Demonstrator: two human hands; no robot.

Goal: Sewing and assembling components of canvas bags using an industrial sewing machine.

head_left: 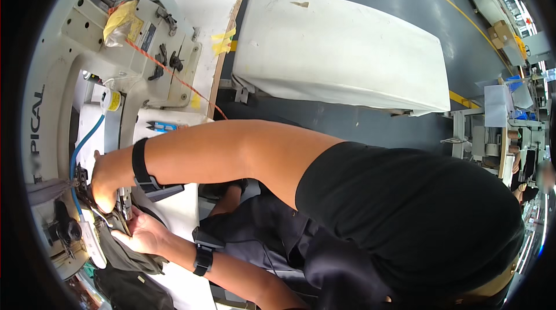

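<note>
My right hand (104, 188) reaches across to the needle area of a white industrial sewing machine (92, 55) at the left, its fingers mostly hidden behind the hand. Below it, my left hand (142, 232) holds olive fabric (121, 252) beside the metal presser parts (124, 203), thumb lying over the cloth. A blue air hose (81, 142) runs down the machine to a white fitting. Blue-handled snips (159, 126) lie on the white machine table (174, 217), just beyond my right forearm. Dark green cloth (127, 290) lies at the table's lower left.
A white cloth-covered bench (341, 43) stands beyond a board with yellow tape (223, 40). Grey floor with yellow lines lies around it. Workstations (486, 136) with cardboard boxes (498, 35) line the far right. An orange cord (174, 72) hangs from the machine head.
</note>
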